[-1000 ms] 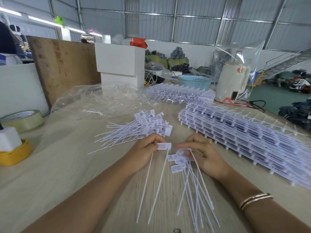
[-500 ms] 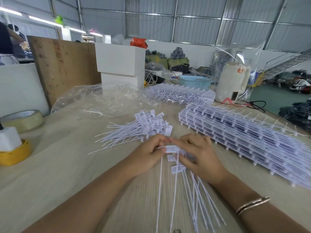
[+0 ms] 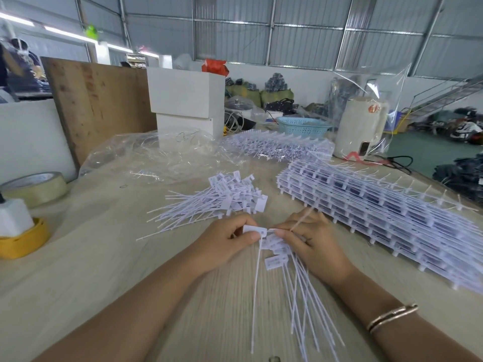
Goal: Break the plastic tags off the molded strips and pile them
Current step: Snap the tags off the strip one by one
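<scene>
Head view: the left hand [image 3: 230, 241] pinches the head of one tag [image 3: 257, 232], whose tail hangs toward the camera, and has closed against the right hand [image 3: 311, 242], which grips the strip's remaining tags [image 3: 277, 254]; a second ago the hands were apart, so another tag is judged about to be snapped free. Counted: two hands, one pile of loose tags [image 3: 222, 202] beyond them, two stacks of molded strips [image 3: 379, 220] to the right, individual tags too many to count
</scene>
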